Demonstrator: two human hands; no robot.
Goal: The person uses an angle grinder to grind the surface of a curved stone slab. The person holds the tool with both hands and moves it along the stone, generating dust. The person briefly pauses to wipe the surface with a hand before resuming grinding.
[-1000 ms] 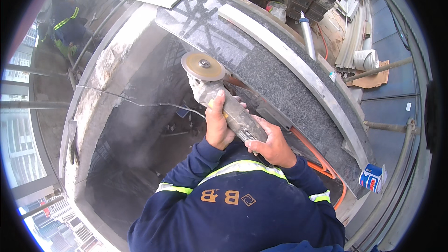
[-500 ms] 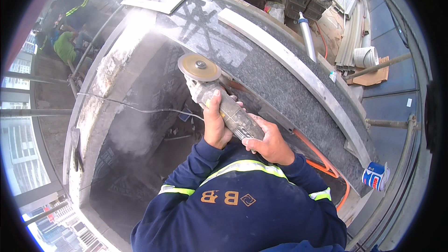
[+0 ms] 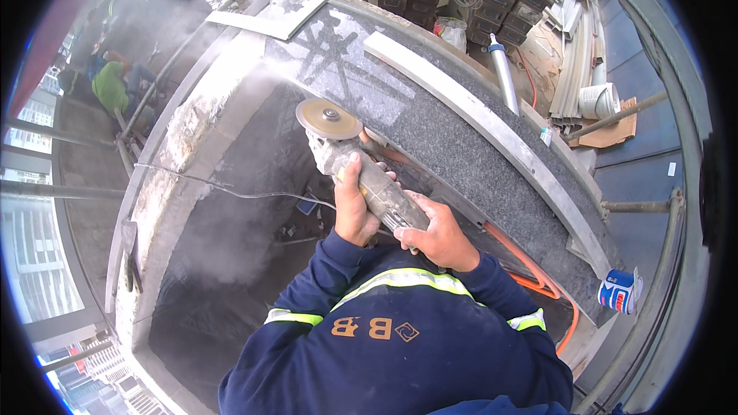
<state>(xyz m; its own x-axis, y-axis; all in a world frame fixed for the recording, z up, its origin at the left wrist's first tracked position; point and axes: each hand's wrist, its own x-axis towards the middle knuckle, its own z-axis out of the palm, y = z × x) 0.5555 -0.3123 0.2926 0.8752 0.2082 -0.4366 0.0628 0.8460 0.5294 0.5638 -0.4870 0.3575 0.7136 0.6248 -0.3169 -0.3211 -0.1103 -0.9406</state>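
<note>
Both my hands grip a dusty angle grinder [image 3: 369,177] that points away from me, its round tan cutting disc [image 3: 328,118] at the far end. Around the front of the body, just behind the disc, my left hand [image 3: 354,204] is closed with the thumb on top. My right hand [image 3: 442,234] wraps the rear end of the tool. Beside the disc lies the edge of a dark speckled stone slab [image 3: 469,157]. A thin cable [image 3: 254,195] runs off to the left. Dust hangs to the left of the grinder over a dark recess.
A pale curved strip [image 3: 492,127] lies along the slab, with a white angled piece [image 3: 284,19] at its far end. A blue-and-white can [image 3: 619,290] stands at right; a hammer-like tool [image 3: 131,257] rests on the left ledge. Orange hose [image 3: 530,265] runs beside me. People [image 3: 114,88] work far left.
The surroundings have shifted slightly down in view, and the dust cloud at left has spread. My grip on the angle grinder is the same.
</note>
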